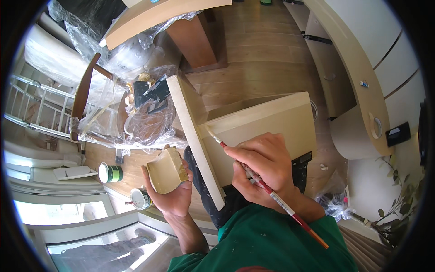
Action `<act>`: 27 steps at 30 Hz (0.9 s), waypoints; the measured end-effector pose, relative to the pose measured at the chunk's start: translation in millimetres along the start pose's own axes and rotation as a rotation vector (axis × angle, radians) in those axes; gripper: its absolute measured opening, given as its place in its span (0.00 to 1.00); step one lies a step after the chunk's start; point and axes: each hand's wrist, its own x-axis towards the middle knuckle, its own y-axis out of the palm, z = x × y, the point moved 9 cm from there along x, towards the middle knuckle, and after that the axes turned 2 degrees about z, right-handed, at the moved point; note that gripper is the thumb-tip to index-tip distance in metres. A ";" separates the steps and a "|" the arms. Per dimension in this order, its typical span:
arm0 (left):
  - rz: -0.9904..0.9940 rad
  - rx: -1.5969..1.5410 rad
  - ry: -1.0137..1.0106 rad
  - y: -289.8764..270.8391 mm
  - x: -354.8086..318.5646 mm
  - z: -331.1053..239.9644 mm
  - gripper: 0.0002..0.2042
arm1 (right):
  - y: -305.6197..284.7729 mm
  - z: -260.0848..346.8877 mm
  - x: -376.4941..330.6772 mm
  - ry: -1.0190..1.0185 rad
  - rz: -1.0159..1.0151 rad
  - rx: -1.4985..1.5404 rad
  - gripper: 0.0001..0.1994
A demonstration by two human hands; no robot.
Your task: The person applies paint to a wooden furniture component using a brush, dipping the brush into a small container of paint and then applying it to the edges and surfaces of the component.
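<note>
My right hand [267, 167] is closed around a thin red-handled paintbrush [284, 206]. The bristles touch the cream drawer [267, 124] near the corner where its side meets the long front panel [190, 131]. This drawer lies tilted over my dark-trousered legs, with a black metal runner [302, 157] along its near right edge. In my left hand [176, 199], fingers wrapped around its sides, sits a cut-down paint cup [166, 172] coated inside with beige paint. The cup is held just left of the drawer's front panel.
Two paint cans, one with a green label [110, 173] and one white [141, 198], stand on the floor at left. A plastic-covered chair [84, 97] bears a cluttered pile. A curved counter [362, 97] runs along the right, and a plant [398, 204] stands at lower right.
</note>
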 end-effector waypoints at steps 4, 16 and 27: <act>-0.026 0.001 0.018 -3.8 0.1 -1.3 0.34 | -2.3 1.2 1.2 -0.002 -0.018 0.000 0.20; -0.018 -0.020 -0.001 -3.7 0.1 0.1 0.34 | -1.9 3.0 6.2 -0.005 0.025 -0.015 0.20; 0.015 -0.038 -0.010 -0.6 -1.3 0.4 0.34 | -2.6 -1.3 11.3 -0.044 0.035 -0.008 0.19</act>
